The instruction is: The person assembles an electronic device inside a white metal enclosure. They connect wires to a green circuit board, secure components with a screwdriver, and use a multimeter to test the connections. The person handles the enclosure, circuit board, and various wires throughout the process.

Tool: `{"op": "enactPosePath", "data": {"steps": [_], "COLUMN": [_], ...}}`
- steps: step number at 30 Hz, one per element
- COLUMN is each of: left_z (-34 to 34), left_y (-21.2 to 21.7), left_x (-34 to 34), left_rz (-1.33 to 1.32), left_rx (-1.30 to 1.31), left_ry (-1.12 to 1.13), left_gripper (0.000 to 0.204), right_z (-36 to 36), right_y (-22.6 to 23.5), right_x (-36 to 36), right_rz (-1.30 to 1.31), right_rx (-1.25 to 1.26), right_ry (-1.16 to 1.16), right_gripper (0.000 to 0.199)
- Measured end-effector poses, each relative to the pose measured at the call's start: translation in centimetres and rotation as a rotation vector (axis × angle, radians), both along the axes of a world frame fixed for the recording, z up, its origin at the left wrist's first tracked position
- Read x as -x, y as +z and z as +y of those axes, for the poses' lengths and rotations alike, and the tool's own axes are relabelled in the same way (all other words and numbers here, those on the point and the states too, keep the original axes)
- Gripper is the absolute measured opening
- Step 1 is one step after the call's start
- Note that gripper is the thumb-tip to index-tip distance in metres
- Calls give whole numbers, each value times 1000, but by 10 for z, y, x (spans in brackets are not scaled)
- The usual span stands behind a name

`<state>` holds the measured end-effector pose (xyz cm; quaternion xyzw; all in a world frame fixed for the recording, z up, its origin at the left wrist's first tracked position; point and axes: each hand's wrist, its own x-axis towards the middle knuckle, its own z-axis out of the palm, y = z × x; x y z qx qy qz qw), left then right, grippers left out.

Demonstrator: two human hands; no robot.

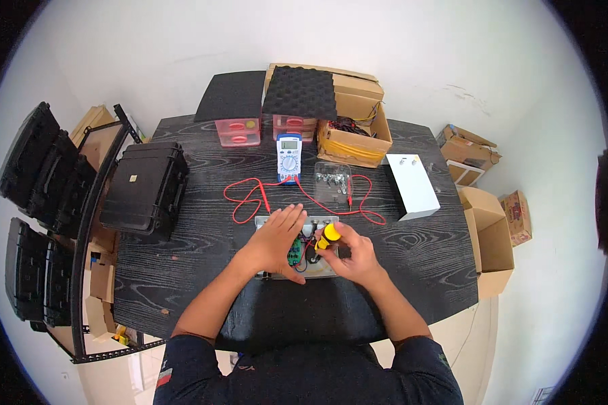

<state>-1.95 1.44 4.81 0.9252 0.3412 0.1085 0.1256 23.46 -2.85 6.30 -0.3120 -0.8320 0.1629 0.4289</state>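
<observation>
A shallow light-grey metal chassis (321, 273) lies at the near edge of the table, with a green circuit board (294, 252) and several thin wires inside. My left hand (275, 241) rests over its left part, fingers stretched out and thumb apart, hiding much of the board. My right hand (357, 258) grips a yellow-and-black screwdriver (329, 234) over the right part of the chassis. The screwdriver is tilted, its tip down among the dark parts inside; what the tip touches is hidden.
Beyond the chassis lie a multimeter (289, 159) with red leads and a clear tray (332, 182) of small metal parts. Drawer boxes (238, 133) and a cardboard box (355, 145) of cables stand behind. A white-topped case (414, 183) is right, a black hard case (145, 185) left.
</observation>
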Motion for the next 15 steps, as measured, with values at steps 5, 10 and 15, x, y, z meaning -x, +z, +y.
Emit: {"op": "enactPosePath", "data": {"steps": [5,10,15], "left_z": [1,-1,2], "left_y": [-4,-6,-4], "left_x": [-2,4,0], "left_rz": [4,20,11], "left_rx": [-7,-16,-1], "left_ry": [-10,13,-7], "left_gripper": [155,155,156], "right_z": [-1,42,119], "right_y": [-7,36,11], "right_x": [8,-6,-64], "right_rz": [245,485,133], "right_rx": [76,250,272], "right_ry": [-59,-275,-650], "right_gripper": [74,76,57]}}
